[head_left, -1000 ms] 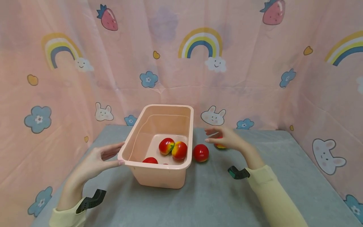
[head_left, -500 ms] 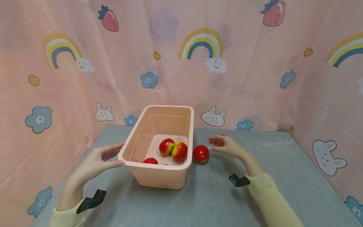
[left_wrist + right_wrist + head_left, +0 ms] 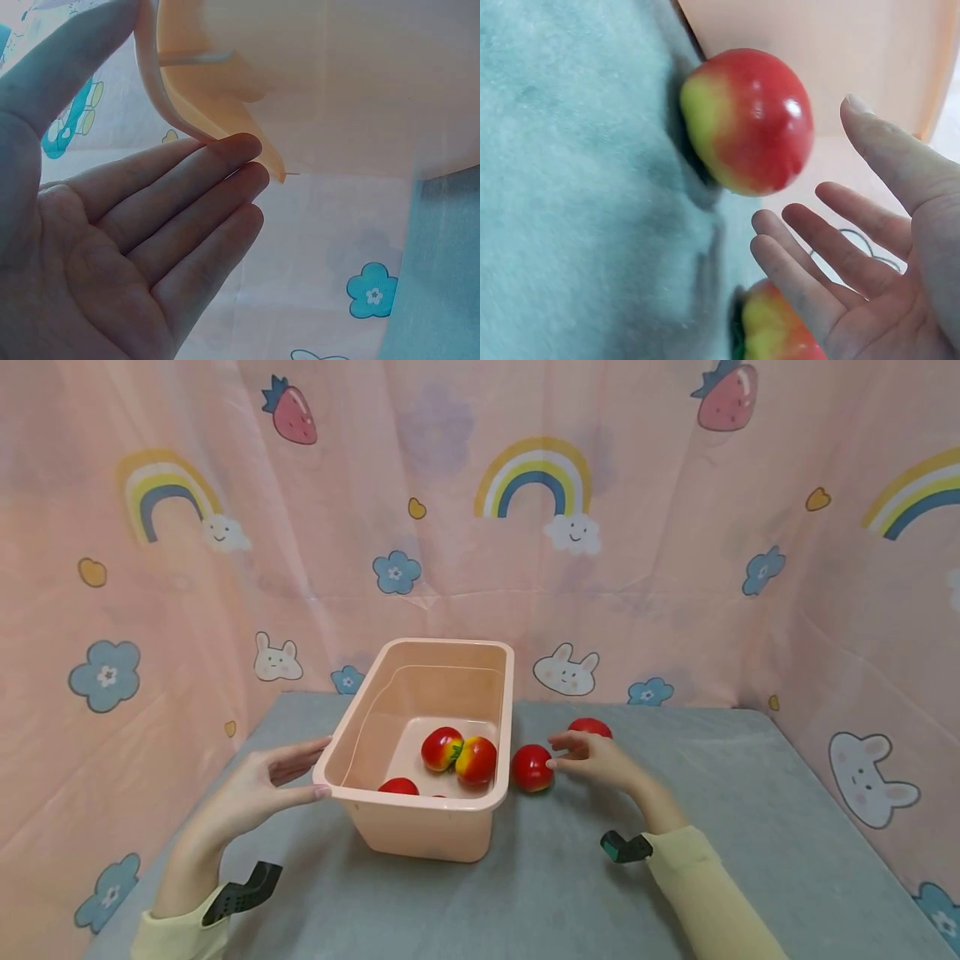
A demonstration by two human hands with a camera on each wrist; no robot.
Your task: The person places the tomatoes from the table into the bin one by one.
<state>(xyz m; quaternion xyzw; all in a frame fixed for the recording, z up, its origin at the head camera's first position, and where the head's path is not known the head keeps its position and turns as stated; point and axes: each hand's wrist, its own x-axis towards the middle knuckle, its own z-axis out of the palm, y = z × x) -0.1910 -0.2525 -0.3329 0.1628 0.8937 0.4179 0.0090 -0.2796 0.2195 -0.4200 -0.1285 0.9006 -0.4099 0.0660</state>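
Observation:
A pale pink plastic bin (image 3: 420, 827) stands on the table, with several red and yellow apples inside, two of them side by side (image 3: 476, 760). My left hand (image 3: 266, 781) touches the bin's left front corner with straight fingers and thumb. In the left wrist view, the fingertips (image 3: 244, 150) lie against the outside below the rim. One apple (image 3: 532, 767) rests on the table just right of the bin. Close beside it, my right hand (image 3: 600, 762) holds nothing, fingers and thumb spread apart in the right wrist view. Behind that hand sits another apple (image 3: 590, 726), partly hidden.
A grey cloth-covered table (image 3: 570, 893) reaches back to a pink curtain (image 3: 637, 610) printed with rainbows, flowers and rabbits. The curtain also encloses the left and right sides. Each wrist wears a black strap-like device (image 3: 242, 893).
My right hand has come down and toward me, from over the rear apple to beside the nearer one, so more of the rear apple shows. The left hand stays at the bin.

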